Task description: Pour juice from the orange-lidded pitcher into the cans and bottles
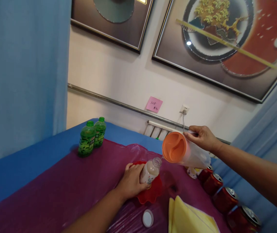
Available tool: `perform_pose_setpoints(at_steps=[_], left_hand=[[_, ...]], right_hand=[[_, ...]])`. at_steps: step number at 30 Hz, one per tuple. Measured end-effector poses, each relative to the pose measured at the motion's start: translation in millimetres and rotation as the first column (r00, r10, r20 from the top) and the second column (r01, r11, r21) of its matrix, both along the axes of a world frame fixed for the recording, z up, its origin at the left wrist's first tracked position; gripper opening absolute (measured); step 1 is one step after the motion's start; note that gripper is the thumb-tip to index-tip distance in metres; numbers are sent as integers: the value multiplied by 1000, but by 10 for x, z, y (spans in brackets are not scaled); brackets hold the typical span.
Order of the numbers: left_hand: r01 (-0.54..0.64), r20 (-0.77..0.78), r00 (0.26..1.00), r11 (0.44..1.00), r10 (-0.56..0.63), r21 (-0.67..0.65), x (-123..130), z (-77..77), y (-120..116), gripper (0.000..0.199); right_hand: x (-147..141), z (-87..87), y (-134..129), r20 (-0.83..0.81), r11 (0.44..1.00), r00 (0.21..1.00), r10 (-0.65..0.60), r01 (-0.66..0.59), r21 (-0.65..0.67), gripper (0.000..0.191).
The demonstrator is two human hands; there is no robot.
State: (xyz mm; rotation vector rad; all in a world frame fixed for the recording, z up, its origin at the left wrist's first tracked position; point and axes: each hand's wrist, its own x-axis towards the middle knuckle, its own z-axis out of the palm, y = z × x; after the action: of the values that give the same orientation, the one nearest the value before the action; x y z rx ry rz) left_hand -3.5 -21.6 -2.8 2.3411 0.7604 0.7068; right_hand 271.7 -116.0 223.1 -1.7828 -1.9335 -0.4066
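My left hand (132,183) is wrapped round a small clear bottle (150,171) with a printed label, its uncapped mouth leaning up to the right. Below the bottle lies a red scalloped dish (153,191). My right hand (202,138) grips the handle of a translucent pitcher (195,155) with an orange lid (174,147). The pitcher is tipped to the left, its lid beside the bottle's mouth. A thin stream seems to run between them. A white cap (148,218) lies on the purple sheet in front.
Two green bottles (87,139) stand at the back left. Several red cans (225,199) line the right edge, near a folded yellow cloth (191,216). Purple sheeting (80,184) covers the blue table (43,152). Behind are a wall rail (119,103) and blue curtains (26,64).
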Motion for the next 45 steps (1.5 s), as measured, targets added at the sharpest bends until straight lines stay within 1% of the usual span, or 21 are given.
perform_pose_setpoints(at_steps=[6, 12, 17, 25, 31, 34, 36, 38, 40, 41, 45], left_hand=[[-7, -9, 1000, 1000, 7, 8, -2, -8, 1, 64], [-6, -2, 1000, 1000, 6, 20, -4, -29, 9, 63], [-7, 8, 1000, 1000, 7, 8, -5, -15, -1, 64], [0, 21, 1000, 1000, 0, 11, -5, -27, 3, 60], [9, 20, 1000, 1000, -9, 2, -1, -15, 9, 61], [-2, 4, 1000, 1000, 2, 14, 10, -17, 6, 62], [-14, 0, 1000, 1000, 14, 22, 18, -23, 5, 62], [-31, 6, 1000, 999, 31, 24, 25, -28, 7, 60], [-42, 13, 999, 999, 42, 20, 32, -27, 12, 59], [-45, 16, 999, 999, 44, 19, 35, -24, 16, 60], [-63, 13, 998, 998, 63, 23, 52, -10, 28, 67]], right_hand=[[-6, -14, 3, -7, 1000, 1000, 3, -3, 4, 50], [18, -76, 17, -13, 1000, 1000, -2, 2, 5, 50], [19, -121, 36, -15, 1000, 1000, -12, 12, 9, 49], [12, -191, 54, -43, 1000, 999, -4, 5, 8, 45], [45, -313, 63, -88, 999, 996, 23, -20, 26, 46], [131, -422, 66, -193, 998, 981, 21, -11, 57, 47], [227, -524, 74, -348, 994, 937, 21, 18, 107, 49], [343, -661, 87, -552, 981, 834, 19, 90, 171, 51], [460, -842, 99, -701, 962, 713, 17, 180, 207, 53], [511, -948, 103, -745, 951, 667, 16, 219, 217, 53], [639, -1424, 102, -838, 913, 544, 29, 327, 244, 55]])
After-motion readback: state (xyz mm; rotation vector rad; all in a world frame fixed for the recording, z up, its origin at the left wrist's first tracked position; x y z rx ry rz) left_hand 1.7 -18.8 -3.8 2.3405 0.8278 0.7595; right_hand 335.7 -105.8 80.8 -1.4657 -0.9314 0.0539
